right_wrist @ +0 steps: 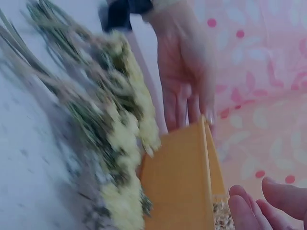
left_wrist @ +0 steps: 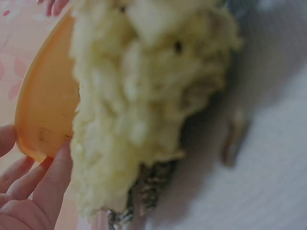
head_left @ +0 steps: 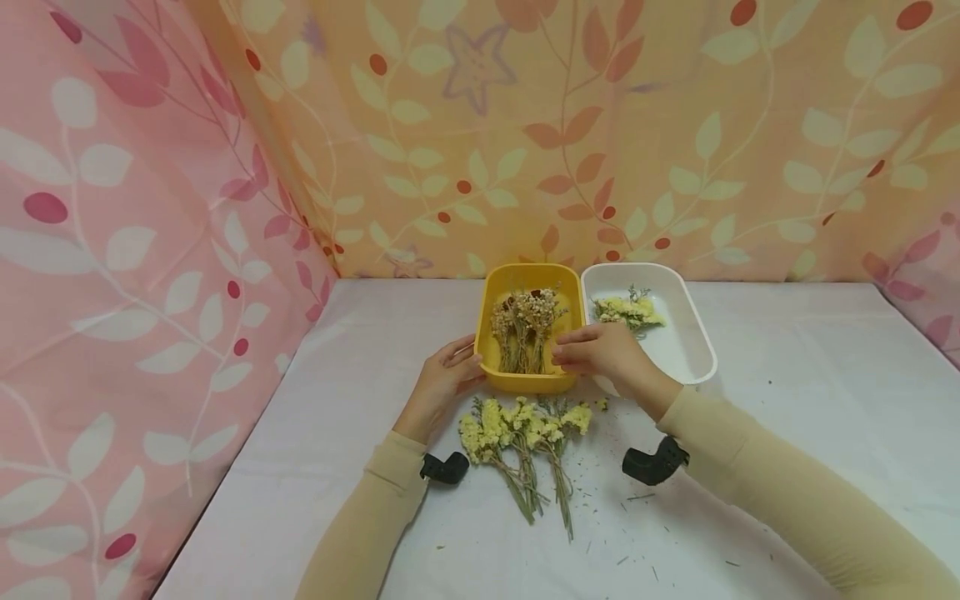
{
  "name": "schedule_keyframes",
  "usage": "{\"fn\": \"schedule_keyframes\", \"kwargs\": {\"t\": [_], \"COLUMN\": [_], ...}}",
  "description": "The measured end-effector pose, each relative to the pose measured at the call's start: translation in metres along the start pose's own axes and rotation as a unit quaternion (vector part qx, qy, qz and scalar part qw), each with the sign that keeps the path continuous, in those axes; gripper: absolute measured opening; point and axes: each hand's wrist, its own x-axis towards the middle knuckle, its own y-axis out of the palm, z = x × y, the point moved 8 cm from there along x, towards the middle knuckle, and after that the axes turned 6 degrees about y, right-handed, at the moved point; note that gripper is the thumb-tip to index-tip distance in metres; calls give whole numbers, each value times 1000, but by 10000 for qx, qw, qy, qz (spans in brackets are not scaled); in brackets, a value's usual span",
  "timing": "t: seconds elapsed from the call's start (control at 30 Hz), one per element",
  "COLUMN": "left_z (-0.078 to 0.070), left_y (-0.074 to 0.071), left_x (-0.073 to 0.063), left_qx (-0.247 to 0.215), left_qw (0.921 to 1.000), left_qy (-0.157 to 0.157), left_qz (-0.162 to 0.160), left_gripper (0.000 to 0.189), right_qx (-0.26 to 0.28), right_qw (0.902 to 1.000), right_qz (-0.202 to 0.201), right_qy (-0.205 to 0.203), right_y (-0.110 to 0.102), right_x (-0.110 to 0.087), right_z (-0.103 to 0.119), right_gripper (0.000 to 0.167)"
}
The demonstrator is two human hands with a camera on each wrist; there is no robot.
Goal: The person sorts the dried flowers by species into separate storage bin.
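My left hand [head_left: 442, 382] holds the yellow tray [head_left: 528, 382] at its front left corner, with fingertips against the outer wall. Inside that tray lie several tied bunches of small cream dried flowers [head_left: 527, 321], stems toward me. Above the tray's right side hovers my right hand [head_left: 617, 357]; its thumb and fingers [right_wrist: 243, 208] are slightly apart, and I see nothing between them. Just in front of the tray, tied yellow flower bunches [head_left: 525, 425] lie on the table, blossoms toward the tray. One of them fills much of the left wrist view, blurred.
A white tray [head_left: 678, 333] stands against the yellow one's right side, with yellow flowers [head_left: 630, 312] at its back left. Stem bits [head_left: 640, 497] are scattered over the white tabletop [head_left: 795, 367]. A patterned curtain [head_left: 675, 125] hangs behind the table.
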Motion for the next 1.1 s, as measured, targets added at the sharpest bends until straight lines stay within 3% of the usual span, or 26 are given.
{"fn": "schedule_keyframes", "kwargs": {"t": [0.4,0.53,0.63,1.1], "left_z": [-1,-5,-6,2], "left_y": [0,2,2,1], "left_x": [1,4,5,0], "left_qx": [10,102,139,90], "left_qw": [10000,9996,9993,9998], "left_qy": [-14,153,240,67], "left_qz": [47,194,248,151], "left_gripper": [51,53,53,54], "right_qx": [103,301,444,516], "right_qw": [9998,9989,9980,9970], "right_qz": [180,341,428,572], "right_qy": [4,-108,-125,117], "right_y": [-3,-1,-1,2], "right_x": [-40,-51,-55,-66], "right_z": [-18,-25,-32,-67], "right_gripper": [41,39,38,36]}}
